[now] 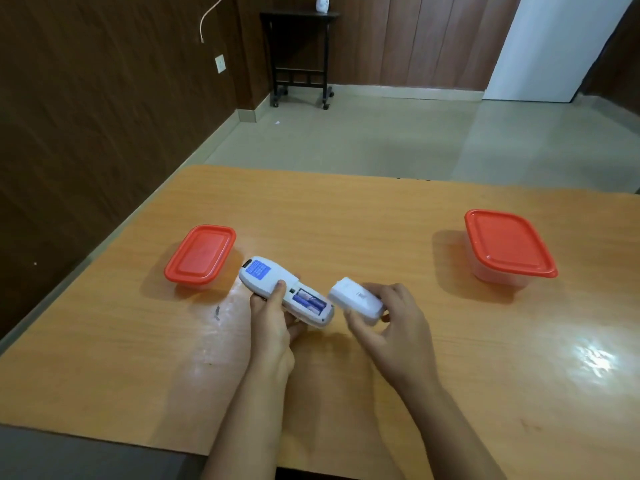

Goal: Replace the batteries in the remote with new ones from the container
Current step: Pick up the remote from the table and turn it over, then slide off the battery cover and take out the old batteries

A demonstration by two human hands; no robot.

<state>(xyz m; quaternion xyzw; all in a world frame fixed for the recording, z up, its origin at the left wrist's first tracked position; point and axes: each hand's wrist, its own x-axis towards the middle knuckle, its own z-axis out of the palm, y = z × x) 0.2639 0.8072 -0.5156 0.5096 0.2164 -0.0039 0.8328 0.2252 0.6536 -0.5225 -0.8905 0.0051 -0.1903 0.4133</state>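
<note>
Lying back-up, white remote [268, 277], compartment open, two blue batteries [309, 301] inside

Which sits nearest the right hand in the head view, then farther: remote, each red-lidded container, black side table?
1. Remote, left of the right hand.
2. Right container, on the right.
3. Left container, beyond the remote.
4. Black side table, far wall.

Toward the left edge of the desk [346, 209], passage is blocked by a small red-lidded container [201, 254]. Near the right edge, a larger red-lidded container [509, 245] stands in the way. A broad bare strip is left between them along the far edge. The middle is occupied by the left hand [272, 327] gripping the remote [263, 277], just beside the small container, and the right hand [394, 327] holding the detached cover [355, 298]. Open surface is left between the right hand and the larger container.
</note>
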